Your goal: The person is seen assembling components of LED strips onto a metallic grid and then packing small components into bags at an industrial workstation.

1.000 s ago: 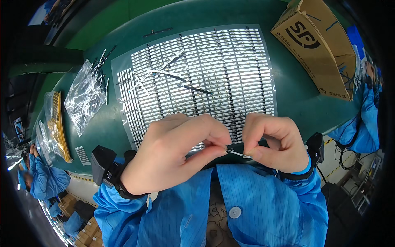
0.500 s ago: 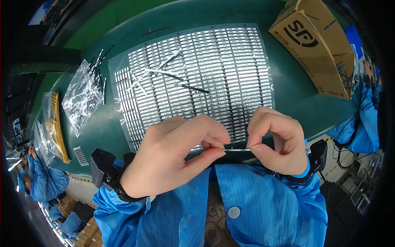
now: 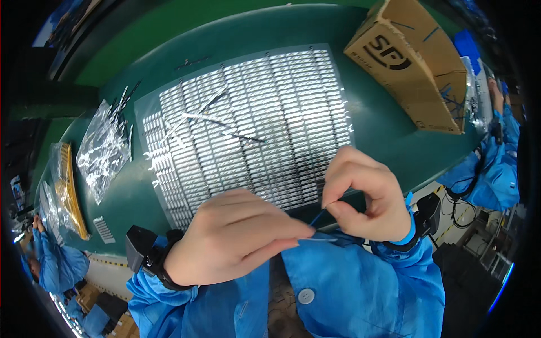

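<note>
My left hand (image 3: 239, 239) is closed, its thumb and fingertips pinching a thin pale strip (image 3: 322, 239) whose free end points right. Thumb and forefinger of my right hand (image 3: 369, 197) pinch a narrow blue strip (image 3: 318, 218), which slants down to the left fingertips. Whether the two strips still touch there is hidden by the left fingers. Both hands are just over the near edge of a large sheet (image 3: 293, 121) covered in rows of small white-and-dark strips. Loose strips (image 3: 245, 137), some dark and some silvery, lie across its upper left part.
An open cardboard box (image 3: 394, 62) with blue scraps (image 3: 448, 96) inside stands at the back right of the green table (image 3: 372, 107). On the left lie a clear plastic bag (image 3: 101, 152), a yellow-orange bundle (image 3: 71, 194) and a small striped piece (image 3: 103, 230). People in blue sit at both sides.
Both hands held one short strip level between them. Now a blue strip slants from the right fingertips, apart from the pale strip's free end. The left hand is lower; the view has shifted.
</note>
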